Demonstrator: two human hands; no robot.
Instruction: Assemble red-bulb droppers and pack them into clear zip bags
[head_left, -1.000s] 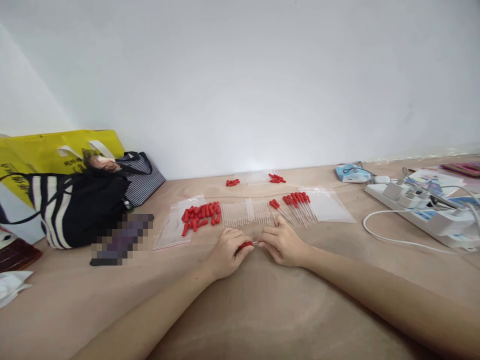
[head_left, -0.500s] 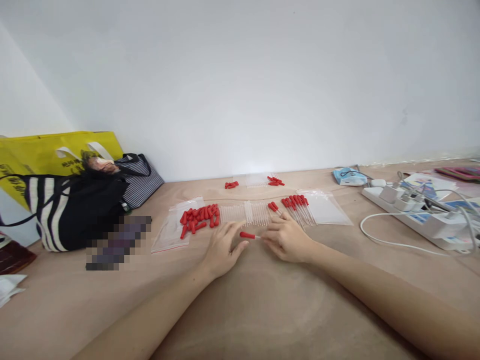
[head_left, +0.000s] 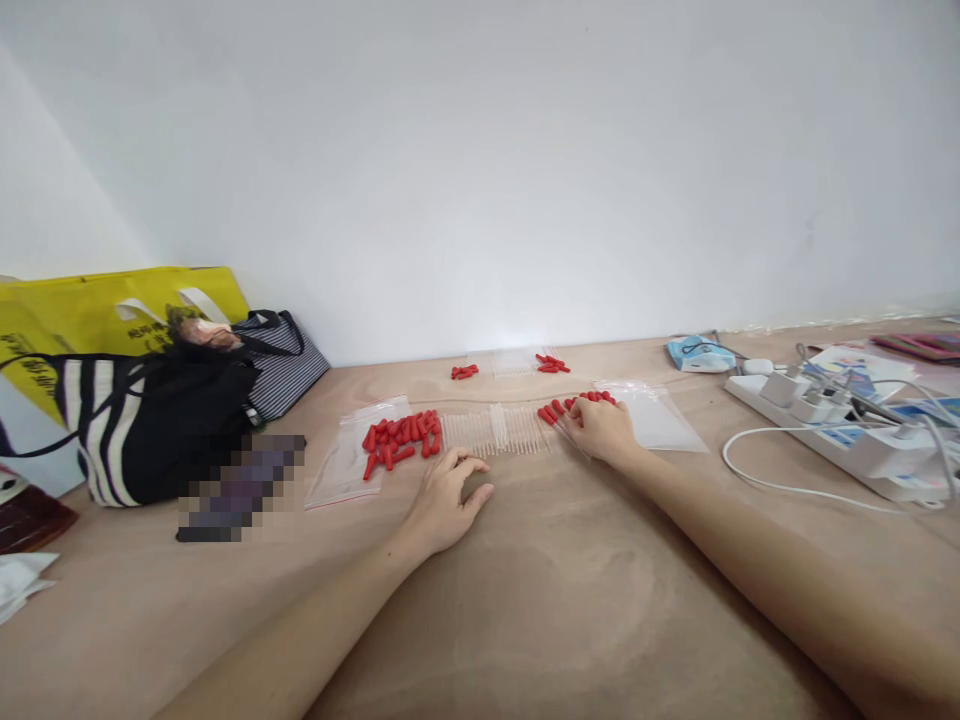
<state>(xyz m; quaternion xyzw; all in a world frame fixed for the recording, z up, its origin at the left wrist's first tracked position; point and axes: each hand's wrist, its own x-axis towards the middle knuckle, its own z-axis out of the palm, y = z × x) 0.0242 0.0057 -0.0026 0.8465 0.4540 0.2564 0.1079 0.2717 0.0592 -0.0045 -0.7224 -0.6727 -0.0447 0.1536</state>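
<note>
My left hand [head_left: 446,500] rests on the table with thumb and fingers apart and nothing between them. Just beyond it lies a row of thin clear dropper tubes [head_left: 491,428]. Red rubber bulbs [head_left: 401,432] are heaped to the left of that row, on a clear zip bag [head_left: 337,472]. At the right end, my right hand [head_left: 604,428] pinches a red-bulbed dropper, laying it among other droppers [head_left: 553,411] with their bulbs pointing away from me. The hand covers most of the glass stems there.
Small groups of red bulbs [head_left: 465,371] and droppers [head_left: 553,364] lie near the wall. A second clear bag [head_left: 660,420] is on the right, by a power strip [head_left: 825,435] with white cables. Bags [head_left: 176,420] and a pixelated dark object [head_left: 244,490] stand left.
My right hand has carried the dropper away from the front middle, to the right and back, into the row. The left hand stays in nearly the same place.
</note>
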